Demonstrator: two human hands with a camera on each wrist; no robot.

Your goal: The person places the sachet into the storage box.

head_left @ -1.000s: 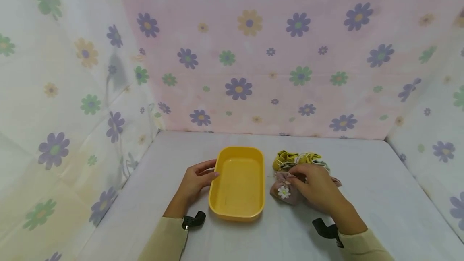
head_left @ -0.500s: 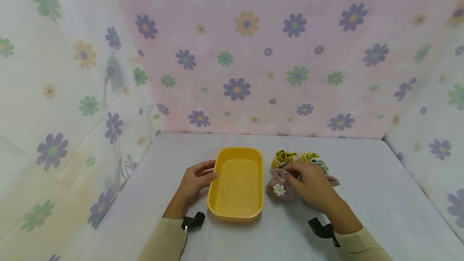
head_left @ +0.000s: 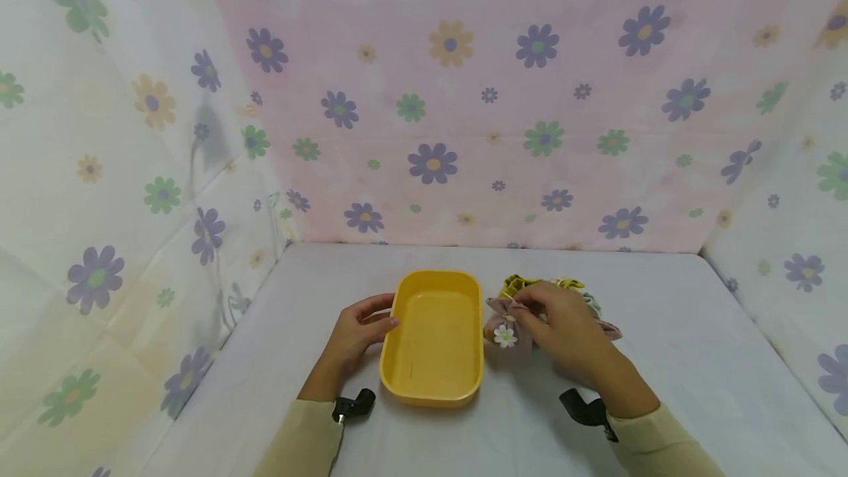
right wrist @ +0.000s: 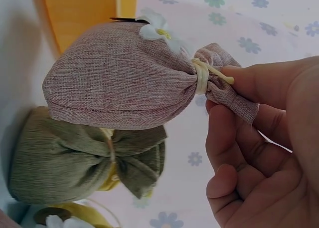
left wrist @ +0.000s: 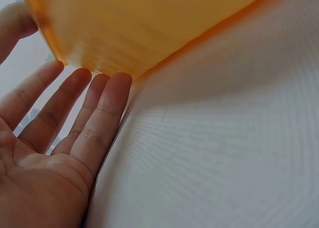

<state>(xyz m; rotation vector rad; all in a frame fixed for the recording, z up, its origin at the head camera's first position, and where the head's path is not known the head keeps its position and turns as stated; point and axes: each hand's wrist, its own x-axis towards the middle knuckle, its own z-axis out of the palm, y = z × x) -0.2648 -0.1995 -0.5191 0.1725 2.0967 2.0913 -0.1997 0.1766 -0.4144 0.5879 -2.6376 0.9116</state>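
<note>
The right hand (head_left: 563,333) pinches the gathered, cord-tied neck of a pink linen drawstring pouch (right wrist: 122,76) between thumb and fingers; the pouch, with a white daisy on it, hangs lifted just right of the yellow plastic tray (head_left: 433,337). Behind it on the table (head_left: 676,359) lies an olive-green pouch (right wrist: 75,158), with more yellow-green pouches bunched beside it. The tray holds nothing. The left hand (head_left: 358,333) rests palm up on the table, its fingers (left wrist: 102,111) straight and together, tips touching the tray's left wall.
</note>
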